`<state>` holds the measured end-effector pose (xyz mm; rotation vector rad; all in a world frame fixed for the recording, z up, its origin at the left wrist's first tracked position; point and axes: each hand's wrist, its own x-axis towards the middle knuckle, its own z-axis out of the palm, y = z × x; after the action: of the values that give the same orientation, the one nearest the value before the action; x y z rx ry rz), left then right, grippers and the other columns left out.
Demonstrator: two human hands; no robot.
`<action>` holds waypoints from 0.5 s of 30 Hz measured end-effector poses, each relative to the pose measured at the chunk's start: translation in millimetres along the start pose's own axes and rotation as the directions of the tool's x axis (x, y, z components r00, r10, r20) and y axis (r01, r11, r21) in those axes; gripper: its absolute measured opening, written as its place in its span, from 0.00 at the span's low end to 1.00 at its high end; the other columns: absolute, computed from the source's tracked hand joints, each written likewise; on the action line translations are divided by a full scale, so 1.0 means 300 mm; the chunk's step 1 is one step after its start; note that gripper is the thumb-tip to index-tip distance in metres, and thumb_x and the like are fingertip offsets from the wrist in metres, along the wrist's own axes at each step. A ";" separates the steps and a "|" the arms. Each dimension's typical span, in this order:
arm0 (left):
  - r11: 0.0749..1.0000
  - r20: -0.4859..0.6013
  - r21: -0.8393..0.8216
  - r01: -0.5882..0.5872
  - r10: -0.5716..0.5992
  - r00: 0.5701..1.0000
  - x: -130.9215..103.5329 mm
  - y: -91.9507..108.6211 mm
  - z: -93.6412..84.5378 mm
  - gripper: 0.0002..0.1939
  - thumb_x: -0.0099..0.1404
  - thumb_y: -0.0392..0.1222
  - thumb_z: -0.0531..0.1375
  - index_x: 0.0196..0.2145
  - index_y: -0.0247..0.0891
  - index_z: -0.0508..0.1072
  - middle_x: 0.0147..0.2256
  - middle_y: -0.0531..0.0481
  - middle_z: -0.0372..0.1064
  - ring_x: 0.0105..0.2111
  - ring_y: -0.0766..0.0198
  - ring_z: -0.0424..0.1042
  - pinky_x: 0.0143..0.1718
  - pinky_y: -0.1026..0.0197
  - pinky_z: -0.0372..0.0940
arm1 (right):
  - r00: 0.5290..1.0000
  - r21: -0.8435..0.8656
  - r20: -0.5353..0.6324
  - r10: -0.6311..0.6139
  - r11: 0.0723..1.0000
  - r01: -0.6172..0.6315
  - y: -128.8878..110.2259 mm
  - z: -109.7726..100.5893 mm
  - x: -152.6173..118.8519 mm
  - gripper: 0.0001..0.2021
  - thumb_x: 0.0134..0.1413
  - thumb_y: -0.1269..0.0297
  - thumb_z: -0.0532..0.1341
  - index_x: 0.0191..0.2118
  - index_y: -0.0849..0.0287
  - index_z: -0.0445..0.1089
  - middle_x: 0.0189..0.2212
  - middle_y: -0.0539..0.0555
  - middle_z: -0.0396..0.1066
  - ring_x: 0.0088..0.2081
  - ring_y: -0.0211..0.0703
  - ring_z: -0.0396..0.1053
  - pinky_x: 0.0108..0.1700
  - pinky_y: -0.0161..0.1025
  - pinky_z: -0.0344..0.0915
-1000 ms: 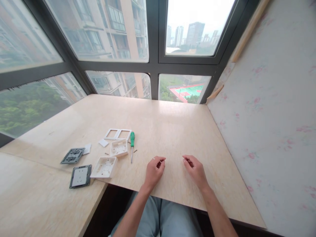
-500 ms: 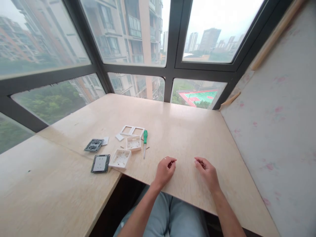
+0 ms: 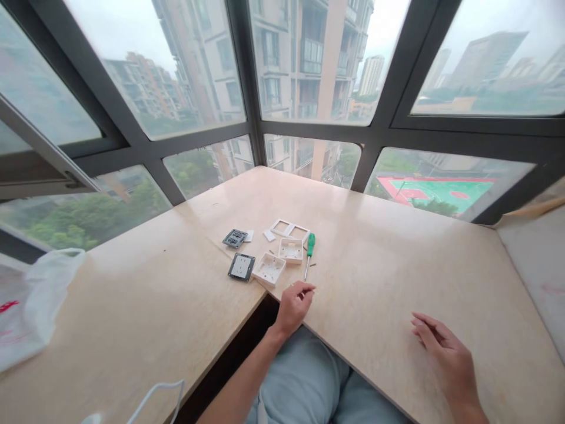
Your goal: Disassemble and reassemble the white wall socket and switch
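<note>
screwdriver point(image 3: 310, 252), the green 1: which way does it point on your feed?

tip toward the person, handle toward the windows. i read its long axis as nearly front to back, handle leaning slightly right. it lies on the worktop point(image 3: 375, 265), at the right of the cluster of parts.

and the grip?

left hand point(image 3: 294, 306) is just in front of the tip, fingers drawn in near the thumb. i can't tell whether it touches the tip or pinches anything. right hand point(image 3: 448, 353) is well apart, loosely curled; from here i can't tell if it holds something.

what crowds the tool?

2 white boxes on its left: the far box point(image 3: 291, 251) just beside it, the near box point(image 3: 269, 269) by the worktop's inner corner. 1 screw point(image 3: 313, 264) lies right of the shaft, and a white double frame point(image 3: 290, 228) sits behind the far box. further left, i see 1 socket plate point(image 3: 241, 267) face up.
</note>
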<state>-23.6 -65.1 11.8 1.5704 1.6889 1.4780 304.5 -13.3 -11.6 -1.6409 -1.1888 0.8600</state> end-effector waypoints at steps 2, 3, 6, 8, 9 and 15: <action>0.996 -0.152 0.087 0.019 -0.006 0.988 0.011 -0.030 -0.103 0.10 0.67 0.38 0.56 0.41 0.37 0.77 0.36 0.45 0.76 0.36 0.59 0.74 0.38 0.57 0.70 | 1.000 -0.042 0.007 0.000 0.999 0.000 -0.010 0.000 -0.003 0.26 0.41 0.43 0.66 0.41 0.59 0.79 0.35 0.57 0.80 0.36 0.54 0.78 0.38 0.44 0.74; 0.991 -0.225 0.127 0.032 -0.003 0.974 0.018 -0.043 -0.151 0.11 0.67 0.39 0.56 0.44 0.36 0.75 0.40 0.42 0.75 0.39 0.56 0.73 0.41 0.54 0.70 | 1.000 -0.063 0.010 0.001 0.998 -0.001 -0.018 0.001 -0.007 0.26 0.41 0.43 0.66 0.41 0.58 0.79 0.36 0.57 0.80 0.37 0.54 0.78 0.40 0.45 0.74; 0.950 -0.375 0.312 0.034 0.090 0.923 0.040 -0.076 -0.260 0.15 0.66 0.40 0.58 0.49 0.35 0.72 0.44 0.39 0.74 0.45 0.51 0.72 0.49 0.46 0.68 | 1.000 -0.110 0.014 0.003 0.994 -0.002 -0.042 0.004 -0.018 0.26 0.40 0.42 0.65 0.40 0.58 0.79 0.37 0.58 0.80 0.38 0.56 0.78 0.43 0.47 0.73; 0.872 -0.370 0.489 0.022 0.184 0.911 0.050 -0.097 -0.299 0.21 0.64 0.43 0.62 0.53 0.34 0.69 0.46 0.37 0.73 0.49 0.47 0.72 0.55 0.42 0.65 | 1.000 -0.140 0.011 -0.003 0.990 0.004 -0.053 0.005 -0.021 0.26 0.39 0.42 0.64 0.39 0.57 0.79 0.37 0.58 0.80 0.38 0.57 0.78 0.43 0.47 0.73; 0.830 -0.347 0.557 0.028 0.202 0.916 0.053 -0.108 -0.309 0.26 0.62 0.46 0.65 0.55 0.33 0.67 0.48 0.35 0.72 0.51 0.45 0.71 0.56 0.40 0.64 | 1.000 -0.158 0.012 -0.008 0.987 0.010 -0.056 0.005 -0.022 0.26 0.39 0.43 0.64 0.39 0.57 0.79 0.36 0.58 0.81 0.38 0.57 0.78 0.43 0.47 0.73; 0.742 -0.247 0.659 0.123 0.059 0.967 0.052 -0.163 -0.294 0.47 0.51 0.49 0.72 0.62 0.29 0.58 0.52 0.30 0.71 0.55 0.38 0.69 0.59 0.36 0.61 | 0.998 -0.214 0.014 -0.064 0.975 0.065 -0.050 0.007 -0.018 0.24 0.41 0.44 0.63 0.39 0.58 0.79 0.36 0.58 0.81 0.37 0.55 0.77 0.44 0.46 0.73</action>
<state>-124.8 -78.3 7.0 1.7061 2.6027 1.1283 296.1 -15.9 1.8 -1.7611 -1.3708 0.7170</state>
